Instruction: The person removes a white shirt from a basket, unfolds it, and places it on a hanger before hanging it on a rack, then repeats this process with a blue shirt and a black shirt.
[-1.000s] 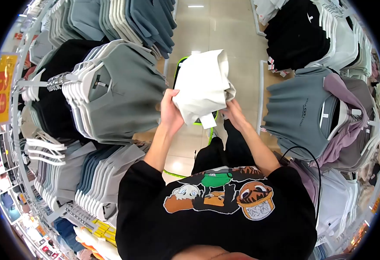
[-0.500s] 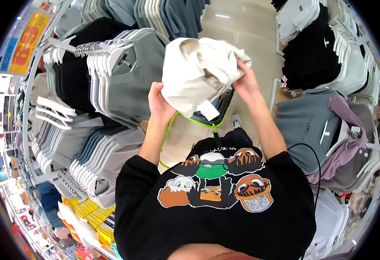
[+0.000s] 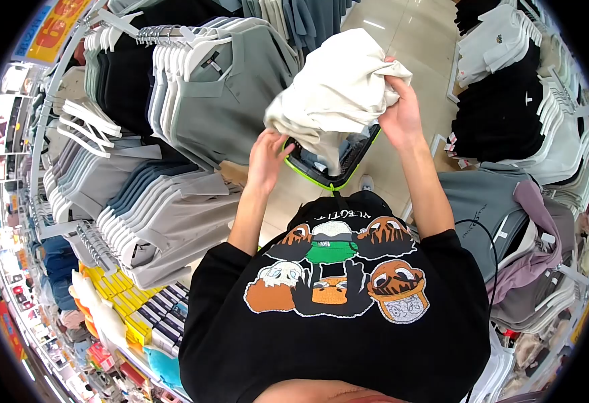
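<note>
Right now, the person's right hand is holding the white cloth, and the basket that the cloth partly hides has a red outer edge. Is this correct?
Not entirely: the head view shows that the outer edge is bright green, not red. The right hand is holding the white cloth, which partly hides the basket.

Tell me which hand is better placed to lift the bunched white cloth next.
Right, probably: the right hand grips the cloth, while the left hand is at its lower edge, grip unclear.
</note>
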Demonstrator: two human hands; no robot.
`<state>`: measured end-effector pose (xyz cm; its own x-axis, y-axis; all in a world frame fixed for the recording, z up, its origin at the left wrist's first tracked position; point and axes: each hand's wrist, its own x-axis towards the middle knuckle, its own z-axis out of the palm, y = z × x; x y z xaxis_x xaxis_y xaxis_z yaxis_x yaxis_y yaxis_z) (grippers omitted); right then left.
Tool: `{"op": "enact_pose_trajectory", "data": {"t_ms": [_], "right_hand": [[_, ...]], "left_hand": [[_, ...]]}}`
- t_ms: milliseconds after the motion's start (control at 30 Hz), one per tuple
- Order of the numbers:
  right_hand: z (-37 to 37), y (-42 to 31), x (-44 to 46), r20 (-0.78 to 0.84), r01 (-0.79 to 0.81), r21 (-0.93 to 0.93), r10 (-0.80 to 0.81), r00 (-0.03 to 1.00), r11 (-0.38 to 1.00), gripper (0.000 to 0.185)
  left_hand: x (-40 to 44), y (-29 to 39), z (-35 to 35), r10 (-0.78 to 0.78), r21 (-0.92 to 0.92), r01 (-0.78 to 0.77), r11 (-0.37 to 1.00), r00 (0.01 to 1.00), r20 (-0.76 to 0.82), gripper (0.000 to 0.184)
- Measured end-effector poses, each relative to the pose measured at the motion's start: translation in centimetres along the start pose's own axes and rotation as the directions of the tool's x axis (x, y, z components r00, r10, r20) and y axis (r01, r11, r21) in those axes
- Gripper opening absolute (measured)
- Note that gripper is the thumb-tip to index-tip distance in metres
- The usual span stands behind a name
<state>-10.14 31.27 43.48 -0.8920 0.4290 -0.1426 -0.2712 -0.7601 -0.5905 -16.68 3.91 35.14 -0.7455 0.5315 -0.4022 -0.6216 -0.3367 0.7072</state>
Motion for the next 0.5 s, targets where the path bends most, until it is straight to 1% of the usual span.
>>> {"op": "enact_pose_trajectory", "data": {"t_ms": [33,67,100,133,167,200,267,300,333,400,433,467,500], "right_hand": [[0.3,0.1,-0.1,-0.023,0.014,-0.062,-0.016,1.0,0.998,0.031],[0.6,0.3,-0.3,-0.045,0.028,-0.123,-0.033,0.998,0.992,0.031],[0.9,0.4,-0.3,-0.042,0.033,-0.121,-0.038,0.998,0.992,0.031],[1.2,0.5,-0.4,-0.047,0.04,-0.135,-0.047,0.998,0.99,0.031],[1.5,0.7,-0.6,-0.056,0.046,-0.149,-0.055,0.997,0.988,0.03],[1.8,0.8,-0.7,-0.056,0.052,-0.145,-0.061,0.997,0.988,0.03],[2.6,0.9,-1.1,-0.074,0.076,-0.113,-0.085,0.994,0.991,0.029],[3.2,0.7,-1.5,-0.098,0.078,-0.125,-0.09,0.991,0.989,0.029],[3.6,0.5,-1.7,-0.099,0.082,-0.123,-0.094,0.991,0.989,0.029],[4.1,-0.1,-1.9,-0.088,0.117,-0.082,-0.124,0.988,0.99,0.03],[4.2,-0.6,-2.0,-0.086,0.121,-0.08,-0.128,0.988,0.989,0.03],[4.2,-1.2,-2.0,-0.073,0.14,-0.088,-0.147,0.986,0.986,0.032],[4.2,-1.8,-2.0,-0.061,0.16,-0.097,-0.166,0.984,0.982,0.035]], "left_hand": [[-0.1,-0.4,0.6,0.137,0.192,-0.113,0.975,0.984,-0.117,0.05],[-0.1,-0.5,1.0,0.29,0.389,-0.195,0.9,0.935,-0.203,0.052],[-0.2,-0.4,1.3,0.394,0.492,-0.326,0.807,0.919,-0.037,0.057],[-0.1,-0.2,1.7,0.415,0.531,-0.392,0.751,0.906,0.082,0.06],[-0.2,-0.4,2.3,0.444,0.633,-0.443,0.635,0.88,0.171,0.068],[-0.8,0.2,4.3,0.456,0.715,-0.49,0.498,0.85,0.265,0.077],[-0.8,-0.1,6.8,0.467,0.771,-0.579,0.264,0.776,0.423,0.097],[-0.3,-0.4,8.0,0.488,0.762,-0.624,0.174,0.727,0.483,0.106],[0.6,-0.8,8.6,0.486,0.76,-0.626,0.173,0.725,0.487,0.106],[2.8,-1.5,9.3,0.528,0.772,-0.633,0.058,0.675,0.514,0.103],[3.6,-1.4,9.6,0.543,0.774,-0.62,0.131,0.698,0.467,0.093],[4.6,-1.0,9.6,0.542,0.772,-0.622,0.126,0.695,0.472,0.093],[5.2,-0.1,9.8,0.542,0.765,-0.637,0.097,0.678,0.496,0.087]]}}
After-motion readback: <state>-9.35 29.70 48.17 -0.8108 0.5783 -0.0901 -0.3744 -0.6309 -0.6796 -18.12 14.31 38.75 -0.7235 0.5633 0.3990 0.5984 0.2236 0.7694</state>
